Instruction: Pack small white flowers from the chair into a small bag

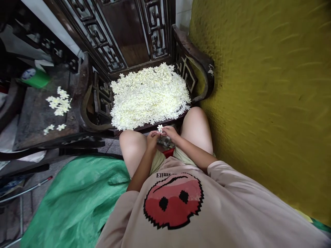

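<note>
A small white flower [160, 128] shows between my two hands, just in front of the chair seat's edge. My right hand [169, 132] has its fingers pinched at the flower. My left hand [153, 136] is closed, its fingertips close to the right ones; whatever it grips is too small to name. Beyond the hands, a thick heap of white flowers [151, 96] covers the seat of a dark carved wooden chair [207, 70].
On the left, a dark wooden table [33, 113] bears a cluster of white flowers [60, 102], a few loose ones [61, 127] and a green round container [38, 78]. Green fabric [80, 196] lies at lower left. A yellow textured surface [263, 86] rises on the right.
</note>
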A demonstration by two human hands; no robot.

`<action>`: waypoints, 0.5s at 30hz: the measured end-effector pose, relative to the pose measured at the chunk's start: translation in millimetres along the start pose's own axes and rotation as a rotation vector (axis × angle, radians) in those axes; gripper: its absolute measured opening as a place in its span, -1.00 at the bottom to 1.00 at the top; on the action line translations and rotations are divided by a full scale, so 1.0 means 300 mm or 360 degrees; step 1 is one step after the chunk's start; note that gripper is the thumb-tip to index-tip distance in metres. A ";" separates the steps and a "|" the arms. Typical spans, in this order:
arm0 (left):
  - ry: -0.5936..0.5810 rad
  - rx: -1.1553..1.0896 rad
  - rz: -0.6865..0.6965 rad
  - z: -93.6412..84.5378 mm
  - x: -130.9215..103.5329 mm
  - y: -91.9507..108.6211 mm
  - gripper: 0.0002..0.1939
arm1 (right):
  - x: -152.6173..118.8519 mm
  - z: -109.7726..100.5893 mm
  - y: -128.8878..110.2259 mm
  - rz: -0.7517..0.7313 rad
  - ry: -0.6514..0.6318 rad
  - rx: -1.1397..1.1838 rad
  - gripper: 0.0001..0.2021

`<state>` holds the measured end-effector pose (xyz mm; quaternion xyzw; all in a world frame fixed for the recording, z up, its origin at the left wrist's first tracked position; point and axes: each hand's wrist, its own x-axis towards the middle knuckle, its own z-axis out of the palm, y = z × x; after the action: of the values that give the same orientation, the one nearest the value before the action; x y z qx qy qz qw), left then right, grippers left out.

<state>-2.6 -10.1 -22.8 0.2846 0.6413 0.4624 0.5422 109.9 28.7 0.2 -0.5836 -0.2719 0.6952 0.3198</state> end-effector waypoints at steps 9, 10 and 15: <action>0.0649 -0.0079 0.0606 -0.250 0.334 0.320 -0.73 | -0.001 -0.034 -0.023 0.0089 0.0113 -0.0129 -0.90; 0.0637 -0.0056 0.0641 -0.271 0.383 0.371 -0.73 | -0.003 -0.030 -0.016 0.0083 0.0089 -0.0153 -0.90; 0.0550 0.0124 0.0741 -0.272 0.467 0.490 -0.66 | 0.005 -0.007 0.006 -0.0029 0.0030 -0.0303 -0.88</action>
<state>-136.1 148.6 48.0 0.3617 0.6589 0.5911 0.2927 111.6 28.6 -2.5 -0.6154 -0.3389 0.6577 0.2717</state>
